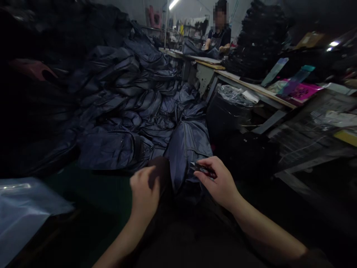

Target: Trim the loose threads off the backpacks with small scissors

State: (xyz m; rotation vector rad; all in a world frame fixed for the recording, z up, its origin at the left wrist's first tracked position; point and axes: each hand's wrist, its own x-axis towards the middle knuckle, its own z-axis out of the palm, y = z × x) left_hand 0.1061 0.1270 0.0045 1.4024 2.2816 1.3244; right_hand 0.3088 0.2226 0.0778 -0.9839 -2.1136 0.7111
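My right hand (219, 182) is closed in a pinch on a small dark thread snipper (201, 169), its tip against a dark navy bag (187, 149) standing in front of me. My left hand (144, 193) is curled, with its fingers gripping the dark lower edge of the same bag (160, 167). Both forearms reach in from the bottom of the picture. The light is dim and details of the bag are hard to see.
A big heap of navy bags (125, 96) fills the left and centre. A clear plastic sheet (22, 208) lies at lower left. A bin lined with plastic (231, 108) stands to the right, beside long worktables (251, 85). Another person (219, 35) works at the far table.
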